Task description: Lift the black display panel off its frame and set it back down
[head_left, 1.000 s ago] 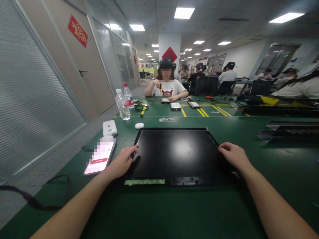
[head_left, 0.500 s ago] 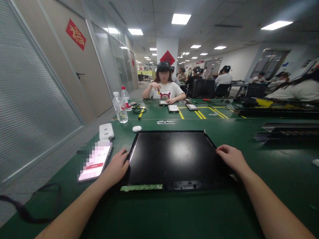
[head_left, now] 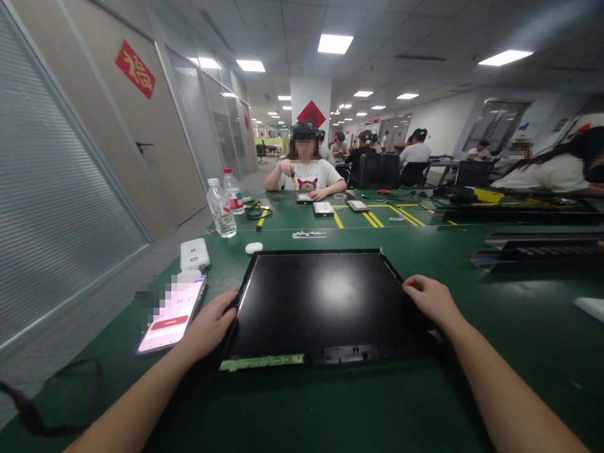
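Panel flat on worktop — right hand pinching edge, left hand loosely spread against opposite side, likely steadying.

Green table, yellow-lined on far side, bears black screen panel, lit phone, white box, small white case, two bottles; dark strips lie right.

1. Screen lies on the counter, between the left hand at its left edge and the right hand at its right edge.
2. Phone lies left of the screen; power bank lies just behind the phone.
3. Case sits just behind the screen's far left corner.
4. Two bottles stand farther back, left.
5. Drives lie beyond, before a co-worker.
6. Strips lie far right.
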A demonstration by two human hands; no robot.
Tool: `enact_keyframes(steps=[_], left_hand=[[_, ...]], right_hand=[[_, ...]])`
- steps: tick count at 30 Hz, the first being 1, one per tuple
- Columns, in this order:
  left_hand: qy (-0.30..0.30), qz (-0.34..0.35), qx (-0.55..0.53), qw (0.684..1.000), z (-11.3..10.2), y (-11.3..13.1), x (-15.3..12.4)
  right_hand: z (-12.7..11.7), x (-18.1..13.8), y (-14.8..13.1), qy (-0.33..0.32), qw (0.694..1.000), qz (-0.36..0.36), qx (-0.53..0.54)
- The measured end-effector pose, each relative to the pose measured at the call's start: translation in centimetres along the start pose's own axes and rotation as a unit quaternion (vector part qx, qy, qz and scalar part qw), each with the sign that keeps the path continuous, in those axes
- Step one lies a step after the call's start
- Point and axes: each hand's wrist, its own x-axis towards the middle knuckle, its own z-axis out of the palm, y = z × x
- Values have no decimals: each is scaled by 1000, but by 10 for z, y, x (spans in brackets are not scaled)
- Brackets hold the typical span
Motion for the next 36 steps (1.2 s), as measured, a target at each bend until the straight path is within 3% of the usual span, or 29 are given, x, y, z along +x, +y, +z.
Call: enact_keyframes(steps=[7,12,17,28,36], left_hand=[[47,-154,-189,969,-13,30,-13],[45,-290,-398,869,-13,53,-21],[20,-293,-485,824,-9,54,-20],[43,-313,-535,784,-3,53,-18],[31,-289,-562,774,5,37,-14]], right_hand=[[-1,0,3,5,1000,-1,-4],[0,0,5,8,1000,1,-6],[-1,0,5,10,1000,2,-8],[0,0,5,9,1000,6,-10],[0,-1,4,4,1000,4,-9]])
